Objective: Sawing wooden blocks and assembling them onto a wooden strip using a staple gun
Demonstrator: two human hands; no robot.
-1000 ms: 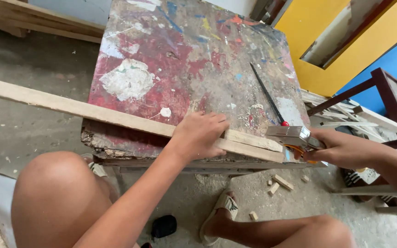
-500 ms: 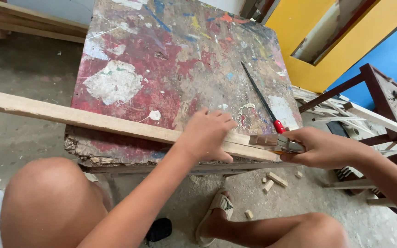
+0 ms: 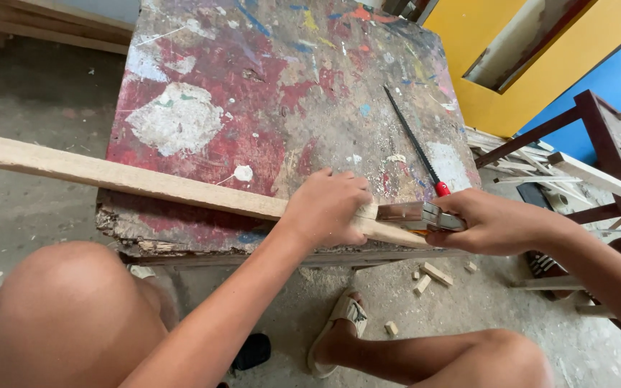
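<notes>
We see a low worktable [image 3: 267, 93] whose top is smeared with red, white, blue and yellow paint, its near edge chipped and crumbling. A long pale wooden strip [image 3: 131, 178] lies across the near edge, overhanging to the left, and a thin dark saw blade with a red end [image 3: 412, 140] rests on the right side. On the concrete floor [image 3: 30, 108] below, small wood offcuts [image 3: 429, 276] lie scattered

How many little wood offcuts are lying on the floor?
4 offcuts: three clustered under the table's right end, one beside the sandalled foot. Others may be hidden.
</notes>
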